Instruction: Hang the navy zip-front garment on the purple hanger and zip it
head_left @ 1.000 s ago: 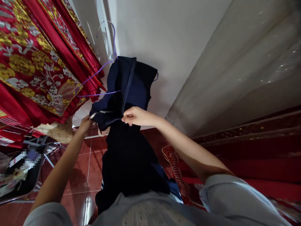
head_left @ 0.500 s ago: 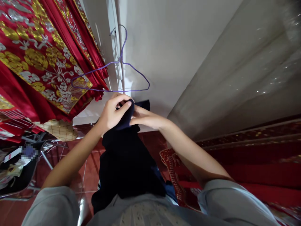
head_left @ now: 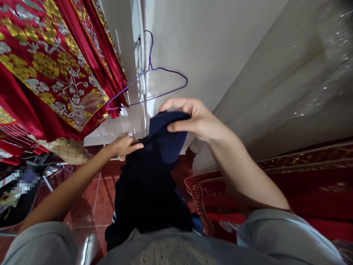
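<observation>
My right hand (head_left: 197, 119) is closed on the top edge of a dark navy garment (head_left: 154, 176), lifting a fold of it. My left hand (head_left: 122, 145) pinches the same cloth lower down on its left side. The garment hangs down in front of my body to my lap. Above the hands a bare purple wire hanger (head_left: 150, 82) hangs on a hook against the white wall, not touching the cloth.
A red curtain with gold and silver embroidery (head_left: 49, 70) hangs at the left. The floor is red tile (head_left: 102, 191), with a red patterned carpet (head_left: 275, 184) at the right. A dark chair with clutter (head_left: 16, 195) stands at the lower left. A pale sheer curtain (head_left: 289, 84) covers the right.
The garment came off the purple hanger, which now hangs bare. My right hand rose with a fold of cloth; my left hand dropped to the cloth's left side.
</observation>
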The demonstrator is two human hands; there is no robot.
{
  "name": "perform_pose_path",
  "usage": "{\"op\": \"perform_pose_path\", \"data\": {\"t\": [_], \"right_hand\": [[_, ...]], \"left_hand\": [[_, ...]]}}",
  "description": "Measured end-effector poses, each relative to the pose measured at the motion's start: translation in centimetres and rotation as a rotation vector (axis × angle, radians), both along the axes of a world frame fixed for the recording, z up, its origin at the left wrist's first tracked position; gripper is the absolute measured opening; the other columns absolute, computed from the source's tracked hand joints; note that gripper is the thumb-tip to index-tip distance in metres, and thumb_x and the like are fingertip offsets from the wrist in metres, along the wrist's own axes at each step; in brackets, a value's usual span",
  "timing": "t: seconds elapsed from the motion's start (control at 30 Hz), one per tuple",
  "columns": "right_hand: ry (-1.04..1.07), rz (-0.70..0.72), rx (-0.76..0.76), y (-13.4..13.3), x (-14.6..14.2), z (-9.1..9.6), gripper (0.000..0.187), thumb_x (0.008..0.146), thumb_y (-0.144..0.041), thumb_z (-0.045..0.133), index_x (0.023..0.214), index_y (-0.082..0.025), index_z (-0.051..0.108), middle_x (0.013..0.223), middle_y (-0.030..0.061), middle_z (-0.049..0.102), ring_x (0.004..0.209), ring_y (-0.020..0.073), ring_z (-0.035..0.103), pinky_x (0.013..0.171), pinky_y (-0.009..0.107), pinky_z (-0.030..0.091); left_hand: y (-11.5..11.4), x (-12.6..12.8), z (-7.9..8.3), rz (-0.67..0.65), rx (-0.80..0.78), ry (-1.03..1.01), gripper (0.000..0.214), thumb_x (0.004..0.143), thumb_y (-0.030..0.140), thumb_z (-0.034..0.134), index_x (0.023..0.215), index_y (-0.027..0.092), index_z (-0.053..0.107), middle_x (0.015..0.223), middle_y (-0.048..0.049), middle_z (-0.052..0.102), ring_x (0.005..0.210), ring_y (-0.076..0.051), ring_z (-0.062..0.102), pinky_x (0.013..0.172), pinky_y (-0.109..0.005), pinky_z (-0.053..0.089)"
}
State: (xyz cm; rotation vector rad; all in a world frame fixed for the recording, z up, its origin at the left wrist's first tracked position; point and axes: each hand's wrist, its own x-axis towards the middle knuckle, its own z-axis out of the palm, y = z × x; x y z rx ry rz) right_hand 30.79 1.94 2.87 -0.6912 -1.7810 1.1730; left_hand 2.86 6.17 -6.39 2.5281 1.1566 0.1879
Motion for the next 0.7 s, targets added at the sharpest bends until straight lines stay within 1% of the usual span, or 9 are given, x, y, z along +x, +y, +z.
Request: {"op": "perform_pose_path", "data": {"t": [0.1,0.13,0.2,0.27,0.33,0.43,0.53,0.6,0.7], "right_hand": [[-0.107,-0.374,0.271,3.9,0.3,-0.9,0.034,0.071,-0.010,0.069,0.103,-0.022,0.066,0.077,-0.0010,0.064,0.072,0.0169,0.061,0.075,0.032,0.055],[-0.131,-0.461,0.324,5.8,0.2,-1.7,0.038,0.071,-0.009,0.067,0.107,-0.022,0.066,0.080,-0.0005,0.065,0.078,0.0187,0.063,0.082,0.035,0.056],[-0.154,-0.542,0.375,9.7,-0.4,-3.8,0.040,0.075,-0.011,0.064,0.113,-0.022,0.065,0.096,0.0030,0.070,0.094,0.0225,0.066,0.096,0.039,0.053],[-0.130,-0.539,0.320,13.2,-1.4,-6.1,0.032,0.082,-0.016,0.061,0.113,-0.020,0.066,0.113,0.0068,0.071,0.110,0.0240,0.065,0.106,0.040,0.048],[-0.125,-0.490,0.128,15.5,-2.5,-8.3,0.016,0.090,-0.024,0.056,0.099,-0.018,0.067,0.105,0.0078,0.073,0.105,0.0232,0.067,0.101,0.038,0.051],[-0.191,-0.443,-0.098,16.4,-3.2,-10.6,0.024,0.092,-0.028,0.056,0.071,-0.018,0.061,0.070,0.0031,0.066,0.073,0.0184,0.062,0.077,0.032,0.053],[-0.227,-0.474,-0.043,15.5,-1.6,-11.4,0.030,0.087,-0.020,0.059,0.058,-0.019,0.053,0.057,-0.0015,0.053,0.059,0.0132,0.049,0.064,0.028,0.047],[-0.251,-0.583,0.014,14.7,0.5,-11.1,0.036,0.085,-0.022,0.061,0.052,-0.021,0.046,0.052,-0.0029,0.044,0.054,0.0119,0.041,0.056,0.028,0.042],[-0.258,-0.774,0.137,13.6,3.8,-9.8,0.045,0.082,-0.031,0.065,0.049,-0.023,0.035,0.049,-0.0031,0.034,0.051,0.0114,0.033,0.047,0.028,0.033]], "left_hand": [[2.3,-5.0,1.9,0.108,0.163,0.144,0.045,0.098,0.055,0.045,0.087,0.019,0.070,0.082,-0.0112,0.066,0.086,-0.026,0.062,0.095,-0.041,0.046],[2.8,-6.6,2.5,0.159,0.198,0.151,0.044,0.096,0.056,0.047,0.091,0.019,0.071,0.086,-0.0114,0.066,0.087,-0.026,0.062,0.093,-0.040,0.046],[3.1,-8.9,3.5,0.223,0.218,0.154,0.045,0.094,0.058,0.049,0.095,0.020,0.073,0.088,-0.0111,0.065,0.087,-0.027,0.061,0.088,-0.037,0.047],[2.2,-9.8,3.9,0.235,0.205,0.180,0.050,0.094,0.061,0.047,0.094,0.019,0.074,0.088,-0.0113,0.065,0.088,-0.027,0.061,0.088,-0.037,0.047],[0.7,-9.7,3.6,0.224,0.183,0.257,0.056,0.095,0.065,0.045,0.093,0.019,0.076,0.088,-0.0125,0.066,0.091,-0.029,0.061,0.093,-0.039,0.046],[-1.3,-9.0,2.5,0.220,0.152,0.425,0.053,0.095,0.060,0.047,0.089,0.017,0.077,0.088,-0.0156,0.069,0.094,-0.032,0.063,0.099,-0.046,0.043],[-2.3,-8.9,1.7,0.289,0.116,0.485,0.043,0.097,0.045,0.044,0.088,0.017,0.075,0.091,-0.0174,0.072,0.093,-0.035,0.066,0.091,-0.045,0.045],[-2.5,-8.7,1.9,0.402,0.113,0.381,0.043,0.099,0.043,0.038,0.088,0.018,0.071,0.091,-0.0159,0.073,0.088,-0.032,0.067,0.082,-0.040,0.046],[-2.0,-7.6,3.5,0.514,0.209,0.082,0.039,0.100,0.043,0.036,0.084,0.019,0.063,0.079,-0.0104,0.069,0.075,-0.026,0.064,0.072,-0.035,0.044]]}}
